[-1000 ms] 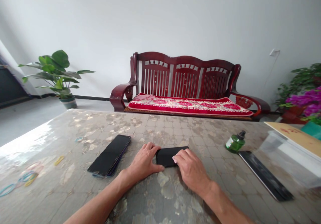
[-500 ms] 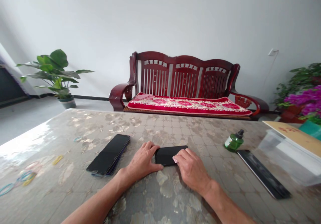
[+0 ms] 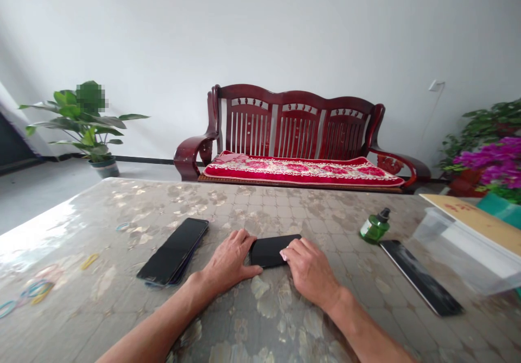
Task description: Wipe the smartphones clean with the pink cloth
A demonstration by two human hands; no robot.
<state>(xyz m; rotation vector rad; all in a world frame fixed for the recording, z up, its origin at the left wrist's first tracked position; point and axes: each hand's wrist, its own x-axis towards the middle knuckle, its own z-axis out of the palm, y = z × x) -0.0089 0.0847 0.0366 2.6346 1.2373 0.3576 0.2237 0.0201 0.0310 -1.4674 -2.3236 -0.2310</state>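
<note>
A black smartphone (image 3: 266,250) lies flat on the table in front of me, screen up. My left hand (image 3: 230,255) grips its left end, thumb on the near edge and fingers at the far edge. Over the phone's right end is my right hand (image 3: 309,268), its fingers pinched on a small pinkish-white wipe (image 3: 284,254) that touches the screen. Most of the wipe is hidden under the fingers. Left of my hands, a larger black phone (image 3: 173,252) rests on top of another flat device, whose edge peeks out beneath.
On the right stand a green pump bottle (image 3: 375,227), a long dark device (image 3: 421,277) and a clear plastic box (image 3: 451,249). Several rubber bands (image 3: 38,291) lie at the left. Beyond the table (image 3: 260,205) is a wooden bench (image 3: 299,124).
The view has turned slightly right, so the scene sits a little further left. Both hands keep nearly the same places on the phone.
</note>
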